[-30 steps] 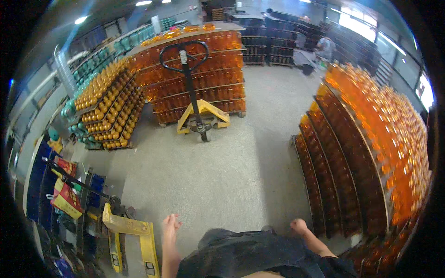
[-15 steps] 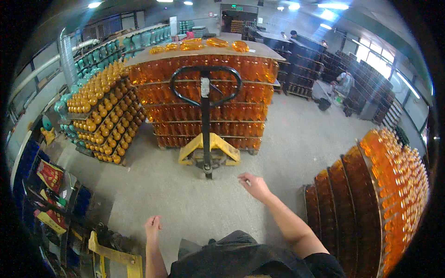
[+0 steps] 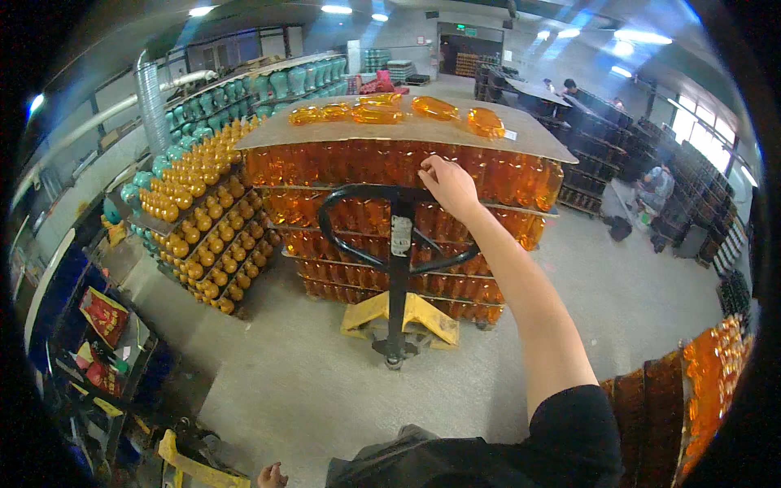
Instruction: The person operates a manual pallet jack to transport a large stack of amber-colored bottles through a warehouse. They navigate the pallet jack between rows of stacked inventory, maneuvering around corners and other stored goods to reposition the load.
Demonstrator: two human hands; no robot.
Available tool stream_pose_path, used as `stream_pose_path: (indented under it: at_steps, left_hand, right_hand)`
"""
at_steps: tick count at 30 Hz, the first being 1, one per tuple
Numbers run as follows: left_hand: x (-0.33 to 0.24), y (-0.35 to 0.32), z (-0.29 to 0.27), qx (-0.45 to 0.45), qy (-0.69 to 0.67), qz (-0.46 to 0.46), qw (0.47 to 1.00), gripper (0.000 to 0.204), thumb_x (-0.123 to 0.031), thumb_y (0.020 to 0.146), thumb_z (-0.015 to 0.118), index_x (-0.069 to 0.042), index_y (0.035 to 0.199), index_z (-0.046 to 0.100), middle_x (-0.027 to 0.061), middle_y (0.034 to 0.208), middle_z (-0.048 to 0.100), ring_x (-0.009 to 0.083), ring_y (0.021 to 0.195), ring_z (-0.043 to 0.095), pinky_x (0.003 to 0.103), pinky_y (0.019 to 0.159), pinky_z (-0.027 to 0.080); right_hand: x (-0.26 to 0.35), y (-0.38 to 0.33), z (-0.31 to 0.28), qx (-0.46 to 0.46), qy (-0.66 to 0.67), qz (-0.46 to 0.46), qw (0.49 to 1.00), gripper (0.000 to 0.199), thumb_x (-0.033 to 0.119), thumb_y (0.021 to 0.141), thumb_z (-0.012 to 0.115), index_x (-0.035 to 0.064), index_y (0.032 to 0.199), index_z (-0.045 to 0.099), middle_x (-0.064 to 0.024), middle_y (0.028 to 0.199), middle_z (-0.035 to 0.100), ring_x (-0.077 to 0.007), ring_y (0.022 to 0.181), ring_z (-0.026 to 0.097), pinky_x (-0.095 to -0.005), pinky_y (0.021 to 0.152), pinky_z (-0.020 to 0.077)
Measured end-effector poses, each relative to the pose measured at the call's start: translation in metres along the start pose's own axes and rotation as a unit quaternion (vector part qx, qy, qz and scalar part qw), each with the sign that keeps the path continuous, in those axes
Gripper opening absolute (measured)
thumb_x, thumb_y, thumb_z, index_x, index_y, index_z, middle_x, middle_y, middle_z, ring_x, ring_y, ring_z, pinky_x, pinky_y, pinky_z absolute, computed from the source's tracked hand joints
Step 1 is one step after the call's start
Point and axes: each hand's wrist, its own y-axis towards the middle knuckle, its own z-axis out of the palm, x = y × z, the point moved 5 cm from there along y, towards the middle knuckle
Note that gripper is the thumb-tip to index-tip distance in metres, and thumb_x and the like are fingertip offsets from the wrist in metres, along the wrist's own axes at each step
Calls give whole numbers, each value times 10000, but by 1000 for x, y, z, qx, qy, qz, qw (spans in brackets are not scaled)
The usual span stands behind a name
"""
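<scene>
My right hand (image 3: 451, 185) reaches forward, its fingers loosely bent and apart, with nothing seen in them. It appears just above the black loop handle (image 3: 358, 192) of a pallet jack; whether they touch I cannot tell. My forearm covers the handle's right side. Yellow forks (image 3: 435, 319) go under a tall stack of amber glass bottles (image 3: 350, 167) in layers parted by boards. Several amber bottles (image 3: 434, 107) lie on the top board (image 3: 281, 134). Low down, my left hand (image 3: 272, 477) is partly cut off by the lower edge, fingers curled and no object visible.
Left of the stack stand layers of orange-gold bottles (image 3: 213, 244), with teal glass vessels (image 3: 305, 77) behind. Another amber stack (image 3: 651, 411) is at the lower right. A yellow metal frame (image 3: 191, 468) lies near my left hand. A person (image 3: 655, 189) crouches at the far right.
I have come nearer to the pallet jack and stack. My right hand has risen forward to the handle; my left hand has dropped toward the lower edge.
</scene>
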Motion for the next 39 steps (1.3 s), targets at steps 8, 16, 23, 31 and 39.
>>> stream_pose_path:
  at_steps: [8, 16, 23, 31, 39]
  left_hand:
    - [-29, 25, 40, 13, -132, 5, 991, 269, -182, 912, 501, -27, 1119, 575, -9, 708, 458, 70, 626, 423, 250, 573, 380]
    - [-218, 52, 29, -12, 44, 272, 961, 167, -151, 909, 482, -34, 875, 597, -34, 674, 415, 64, 597, 360, 242, 528, 311]
    - [-326, 11, 28, 46, -25, 509, 859, 420, -89, 858, 575, -82, 1266, 477, 68, 1185, 473, 174, 1060, 497, 264, 896, 409]
    - [-256, -50, 97, 92, 415, 417, 803, 629, -361, 972, 270, 20, 617, 622, 197, 587, 589, 352, 564, 592, 446, 591, 482]
    - [-134, -141, 82, 112, 409, 471, 773, 506, -289, 945, 375, 21, 608, 592, 211, 594, 569, 387, 594, 566, 473, 671, 451]
  right_hand:
    - [17, 0, 28, 360, -36, 162, 918, 796, 632, 909, 199, 6, 740, 661, -90, 630, 646, -209, 599, 652, -378, 664, 527]
    - [122, -114, -22, 206, -156, 72, 963, 710, 572, 919, 292, 33, 638, 659, -165, 662, 647, -327, 650, 649, -417, 604, 519]
    - [214, -248, -49, 174, -168, 73, 967, 673, 559, 916, 321, 58, 603, 644, -140, 609, 623, -330, 604, 624, -435, 562, 496]
    - [280, -380, -68, 166, -113, 35, 979, 555, 567, 827, 513, 30, 699, 568, -146, 585, 598, -327, 555, 614, -423, 508, 484]
    - [298, -516, -87, 300, -102, 33, 948, 385, 389, 685, 729, 58, 793, 563, -111, 695, 633, -264, 656, 647, -375, 566, 512]
